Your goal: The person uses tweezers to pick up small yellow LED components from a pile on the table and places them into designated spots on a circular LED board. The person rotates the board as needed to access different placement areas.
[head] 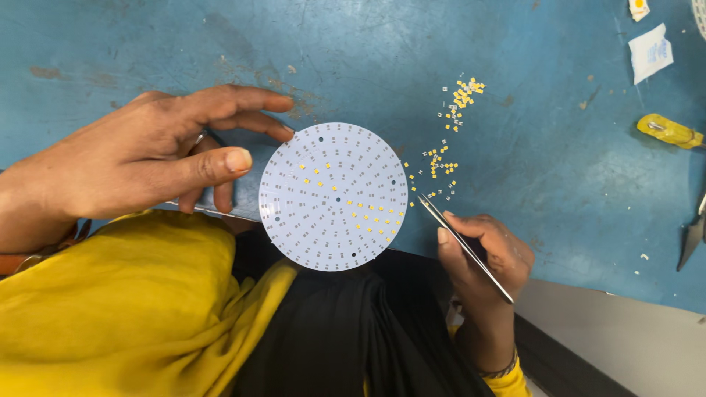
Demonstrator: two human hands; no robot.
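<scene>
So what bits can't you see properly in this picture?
Head view:
- The round white board: its near-left rim is hidden by yellow cloth.
- The tweezers: their middle is covered by the right hand.
- The tiny yellow chips: too small to show detail.
- The yellow-handled tool: cut off by the right edge.
- The left hand: its wrist leaves the frame.

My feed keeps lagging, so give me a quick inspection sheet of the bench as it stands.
Surface: blue worktop, scuffed and worn.
Job's things: round white circuit board, partly populated with small yellow chips; loose yellow chips scattered to its right.
Clutter: white packet, yellow-handled tool, metal tool at the right edge.
Grips: left hand steadies the board's edge; right hand holds tweezers.
Cables: nothing seen.
Surroundings: yellow and black clothing in the foreground.
</scene>
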